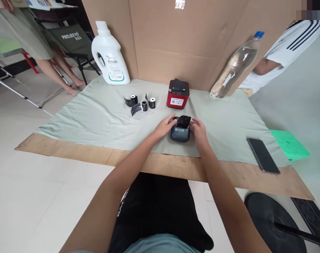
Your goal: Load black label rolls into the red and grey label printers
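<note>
A small dark portable printer (180,135) rests on the cloth near the table's front edge. A glossy black strip (184,121) sticks up from its top. My left hand (165,126) grips the printer's left side, its fingertips at the edge of the strip. On the other side, my right hand (199,130) curls its fingers against the printer's right side. Part of those fingertips is hidden. Just behind stands a red and black receipt printer (178,94). To the left lie several small black rolls, among them a roll (152,103) with its end unwound.
A white detergent bottle (111,58) stands at the back left, and a clear bottle with a blue cap (236,66) leans at the back right. A phone (263,155) lies at the right front. Cardboard (173,45) walls the back. Two people are nearby.
</note>
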The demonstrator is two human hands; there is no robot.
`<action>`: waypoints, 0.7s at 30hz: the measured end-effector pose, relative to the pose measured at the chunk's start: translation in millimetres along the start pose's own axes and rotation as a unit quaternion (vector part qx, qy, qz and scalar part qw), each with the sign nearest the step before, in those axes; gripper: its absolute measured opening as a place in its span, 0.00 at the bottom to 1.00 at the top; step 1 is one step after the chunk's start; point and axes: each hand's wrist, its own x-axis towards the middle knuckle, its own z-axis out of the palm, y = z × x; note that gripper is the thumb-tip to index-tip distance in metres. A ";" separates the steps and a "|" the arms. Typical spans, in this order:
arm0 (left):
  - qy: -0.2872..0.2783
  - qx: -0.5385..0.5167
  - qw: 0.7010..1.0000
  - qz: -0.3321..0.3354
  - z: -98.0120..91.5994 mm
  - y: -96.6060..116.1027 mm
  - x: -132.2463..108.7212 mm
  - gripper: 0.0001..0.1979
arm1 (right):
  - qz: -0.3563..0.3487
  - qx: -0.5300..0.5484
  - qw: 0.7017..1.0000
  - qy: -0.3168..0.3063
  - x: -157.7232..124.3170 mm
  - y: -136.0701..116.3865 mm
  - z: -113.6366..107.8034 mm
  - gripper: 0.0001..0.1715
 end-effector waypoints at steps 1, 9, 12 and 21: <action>0.014 0.018 1.000 0.003 1.4 -1.9 -0.9 0.29 | 0.001 -0.023 1.000 0.021 -13.6 -0.6 4.3 0.35; 0.017 0.114 0.993 0.029 3.3 2.2 -8.1 0.31 | -0.113 -0.359 0.921 0.099 -81.3 -14.5 52.1 0.76; 0.016 0.213 0.976 0.039 5.1 9.3 -14.8 0.32 | -0.125 -0.358 0.920 0.105 -62.6 -21.4 34.8 0.75; -0.072 0.461 0.884 0.039 19.2 16.5 -23.4 0.31 | -0.071 -0.391 0.902 0.169 101.9 -45.2 -35.1 0.70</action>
